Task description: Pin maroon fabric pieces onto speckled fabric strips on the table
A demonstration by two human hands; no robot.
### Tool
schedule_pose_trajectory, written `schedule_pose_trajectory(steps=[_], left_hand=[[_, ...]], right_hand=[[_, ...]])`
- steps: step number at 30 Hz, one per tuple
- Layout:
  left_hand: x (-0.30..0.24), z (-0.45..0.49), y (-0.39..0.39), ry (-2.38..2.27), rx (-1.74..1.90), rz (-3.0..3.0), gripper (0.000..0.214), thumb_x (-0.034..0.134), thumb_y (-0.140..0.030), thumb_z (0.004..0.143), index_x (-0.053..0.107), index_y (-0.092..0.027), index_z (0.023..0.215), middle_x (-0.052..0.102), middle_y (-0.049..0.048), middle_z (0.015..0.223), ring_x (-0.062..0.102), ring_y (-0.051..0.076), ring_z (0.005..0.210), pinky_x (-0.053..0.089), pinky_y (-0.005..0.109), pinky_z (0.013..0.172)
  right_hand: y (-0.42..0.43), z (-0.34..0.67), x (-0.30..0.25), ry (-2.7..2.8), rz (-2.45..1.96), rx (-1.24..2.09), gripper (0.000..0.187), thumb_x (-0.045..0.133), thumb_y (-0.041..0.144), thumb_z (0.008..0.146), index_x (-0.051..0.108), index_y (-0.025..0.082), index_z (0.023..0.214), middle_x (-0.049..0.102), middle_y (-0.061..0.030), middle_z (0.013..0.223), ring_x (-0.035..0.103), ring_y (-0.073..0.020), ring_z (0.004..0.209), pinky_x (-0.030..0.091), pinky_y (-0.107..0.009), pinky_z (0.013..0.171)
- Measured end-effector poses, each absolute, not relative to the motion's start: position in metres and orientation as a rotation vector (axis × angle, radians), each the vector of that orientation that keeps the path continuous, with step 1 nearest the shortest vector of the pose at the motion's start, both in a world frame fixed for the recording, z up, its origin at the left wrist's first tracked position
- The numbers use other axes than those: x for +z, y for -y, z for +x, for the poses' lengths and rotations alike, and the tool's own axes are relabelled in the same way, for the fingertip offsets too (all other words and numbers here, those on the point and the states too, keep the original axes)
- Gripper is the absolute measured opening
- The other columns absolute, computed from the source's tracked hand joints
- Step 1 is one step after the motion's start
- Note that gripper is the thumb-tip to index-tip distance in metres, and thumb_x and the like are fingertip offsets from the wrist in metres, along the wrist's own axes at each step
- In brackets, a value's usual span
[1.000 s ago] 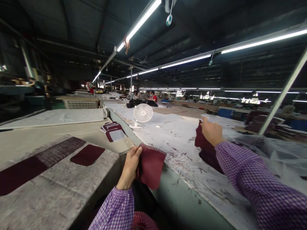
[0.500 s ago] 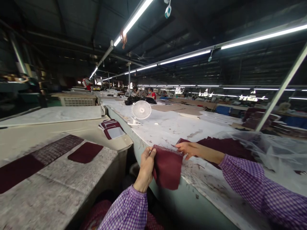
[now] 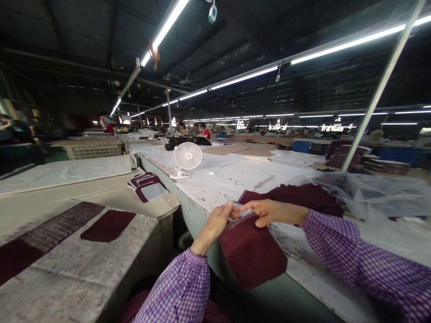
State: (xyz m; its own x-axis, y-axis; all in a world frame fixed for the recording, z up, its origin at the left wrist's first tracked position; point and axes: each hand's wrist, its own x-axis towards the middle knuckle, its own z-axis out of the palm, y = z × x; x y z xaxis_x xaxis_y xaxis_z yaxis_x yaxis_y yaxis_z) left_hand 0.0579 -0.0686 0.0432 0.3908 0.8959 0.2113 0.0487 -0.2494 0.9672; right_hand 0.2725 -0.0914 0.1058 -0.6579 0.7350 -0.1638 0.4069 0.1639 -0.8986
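Observation:
My left hand (image 3: 215,224) and my right hand (image 3: 269,211) meet at the top edge of a dark red fabric piece (image 3: 251,251) that hangs over the front edge of the white table (image 3: 229,179). Both hands pinch that top edge, fingertips close together. Just behind my right hand lies a pile of the same dark red fabric pieces (image 3: 296,197). Both sleeves are purple check.
A small white fan (image 3: 186,157) stands further back on the table. Crumpled clear plastic (image 3: 370,193) lies to the right. On the left bench are a dark red piece (image 3: 107,224), a long dark strip (image 3: 50,233) and a stack of edged pieces (image 3: 148,186). People work far behind.
My right hand came back from the pile to the piece my left hand holds. The piece now lies lower over the table edge, with both hands at its top.

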Motion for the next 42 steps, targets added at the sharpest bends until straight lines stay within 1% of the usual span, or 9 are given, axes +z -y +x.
schedule_pose_trajectory(steps=[3,6,10,12,16,21,25,33,42], left_hand=[[0.046,0.077,0.064,-1.005,0.926,1.845,0.045,0.046,-0.052,0.082,0.069,-0.014,0.085,0.068,0.0044,0.077,0.059,0.017,0.071,0.043,0.028,0.069],[0.044,0.094,0.059,-1.140,0.885,1.951,0.027,0.059,-0.040,0.077,0.070,-0.018,0.089,0.067,0.0018,0.076,0.059,0.017,0.071,0.043,0.026,0.065],[0.036,0.108,0.052,-1.234,0.831,2.150,0.015,0.062,-0.023,0.075,0.071,-0.022,0.088,0.068,0.0015,0.087,0.059,0.017,0.083,0.043,0.027,0.076],[0.032,0.111,0.050,-1.251,0.847,2.261,0.016,0.061,-0.018,0.077,0.071,-0.023,0.088,0.067,0.0020,0.093,0.058,0.018,0.091,0.043,0.028,0.082],[0.027,0.111,0.051,-1.236,0.840,2.435,0.019,0.057,-0.020,0.082,0.072,-0.026,0.092,0.066,0.0024,0.093,0.057,0.019,0.092,0.043,0.028,0.081],[0.029,0.111,0.051,-1.228,0.784,2.536,0.020,0.056,-0.021,0.083,0.072,-0.027,0.093,0.064,0.0025,0.091,0.057,0.019,0.092,0.044,0.028,0.080],[0.031,0.111,0.050,-1.213,0.763,2.581,0.021,0.055,-0.020,0.083,0.072,-0.027,0.092,0.063,0.0026,0.091,0.057,0.018,0.091,0.045,0.028,0.080],[0.031,0.110,0.050,-1.209,0.755,2.586,0.022,0.054,-0.021,0.084,0.071,-0.029,0.094,0.063,0.0017,0.094,0.057,0.018,0.092,0.045,0.028,0.082],[0.029,0.106,0.043,-1.105,0.819,2.455,0.021,0.055,-0.024,0.084,0.071,-0.026,0.096,0.065,0.0015,0.092,0.058,0.015,0.086,0.045,0.025,0.082]], right_hand=[[0.083,0.278,0.094,2.138,-1.213,1.367,0.052,0.066,0.022,0.072,0.047,0.012,0.120,0.050,0.0054,0.067,0.046,-0.0078,0.055,0.038,-0.021,0.051],[0.075,0.284,0.083,2.115,-1.316,1.260,0.050,0.063,0.019,0.070,0.047,0.013,0.117,0.049,0.0061,0.066,0.048,-0.0085,0.054,0.041,-0.022,0.050],[0.065,0.300,0.073,2.155,-1.431,1.074,0.049,0.061,0.024,0.070,0.048,0.013,0.115,0.055,0.0032,0.069,0.054,-0.0107,0.055,0.045,-0.024,0.052],[0.060,0.310,0.069,2.184,-1.467,0.945,0.041,0.058,0.029,0.074,0.053,0.011,0.110,0.060,-0.0006,0.072,0.058,-0.0133,0.059,0.047,-0.025,0.054],[0.051,0.324,0.061,2.252,-1.454,0.722,0.029,0.051,0.032,0.080,0.062,0.011,0.097,0.064,-0.0042,0.075,0.061,-0.0152,0.064,0.048,-0.026,0.058],[0.050,0.318,0.061,2.464,-1.334,0.387,0.025,0.046,0.025,0.082,0.064,0.012,0.094,0.064,-0.0038,0.074,0.058,-0.0124,0.057,0.043,-0.025,0.057],[0.053,0.310,0.066,2.597,-1.203,0.114,0.020,0.047,0.020,0.080,0.064,0.013,0.087,0.064,-0.0049,0.080,0.055,-0.0133,0.064,0.041,-0.025,0.061],[0.052,0.308,0.063,2.649,-1.193,-0.011,0.013,0.048,0.014,0.079,0.061,0.015,0.080,0.060,-0.0030,0.079,0.053,-0.0131,0.069,0.039,-0.024,0.065],[0.056,0.308,0.053,2.693,-1.149,-0.305,0.018,0.038,0.020,0.090,0.056,0.016,0.087,0.055,-0.0037,0.082,0.050,-0.0137,0.069,0.035,-0.026,0.063]])
